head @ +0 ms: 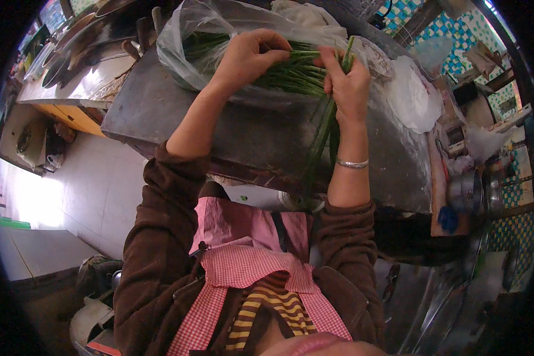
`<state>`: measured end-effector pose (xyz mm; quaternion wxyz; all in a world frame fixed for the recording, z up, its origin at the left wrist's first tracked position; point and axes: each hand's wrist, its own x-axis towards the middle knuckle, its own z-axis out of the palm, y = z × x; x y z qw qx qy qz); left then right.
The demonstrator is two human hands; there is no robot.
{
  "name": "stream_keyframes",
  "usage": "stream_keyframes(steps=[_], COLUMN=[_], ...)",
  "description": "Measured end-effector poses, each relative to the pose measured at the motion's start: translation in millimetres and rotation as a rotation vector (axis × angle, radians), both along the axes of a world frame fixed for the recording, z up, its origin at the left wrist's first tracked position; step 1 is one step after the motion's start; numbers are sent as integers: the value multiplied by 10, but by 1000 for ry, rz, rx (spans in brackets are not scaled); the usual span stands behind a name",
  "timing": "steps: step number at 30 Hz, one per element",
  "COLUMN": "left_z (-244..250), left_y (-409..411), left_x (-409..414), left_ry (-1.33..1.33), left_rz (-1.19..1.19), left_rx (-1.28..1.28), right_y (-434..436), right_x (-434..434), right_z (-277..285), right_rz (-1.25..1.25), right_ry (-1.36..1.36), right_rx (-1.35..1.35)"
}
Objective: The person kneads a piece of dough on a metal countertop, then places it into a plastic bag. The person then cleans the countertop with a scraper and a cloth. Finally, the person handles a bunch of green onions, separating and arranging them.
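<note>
Long green stalks, seemingly scallions or garlic chives [289,82], lie in an opened clear plastic bag [173,49] on a dark worktop [267,133]. Over the bag, my left hand [251,55] pinches a thin stalk between thumb and fingertips. My right hand [349,82], with a silver bangle at the wrist, grips a small bunch of stalks [322,133]; their pale ends stick up above the fingers and their green leaves hang down towards the worktop's near edge. The thin stalk runs between my two hands.
A white plastic bag [411,93] sits on the worktop at the right, with another crumpled bag [309,15] behind. Pans [66,53] stand on a counter at the upper left. A metal pot [465,189] and a wooden board [440,196] are at the right.
</note>
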<state>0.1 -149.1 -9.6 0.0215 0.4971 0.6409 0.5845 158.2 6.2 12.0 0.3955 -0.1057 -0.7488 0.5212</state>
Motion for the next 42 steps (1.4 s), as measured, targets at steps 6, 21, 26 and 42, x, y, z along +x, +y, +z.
stream_keyframes(steps=[6, 21, 26, 42], left_z=[-25, 4, 13, 51], left_y=[26, 4, -5, -22], left_x=[3, 45, 66, 124], left_ry=[-41, -141, -134, 36], left_rz=[-55, -144, -197, -194], left_rx=[-13, -25, 39, 17], right_y=[-7, -36, -77, -110], right_x=[-21, 39, 97, 165], right_z=[-75, -20, 1, 30], right_rz=[-3, 166, 270, 230], right_ry=[-26, 72, 37, 56], right_rx=[24, -226, -234, -246])
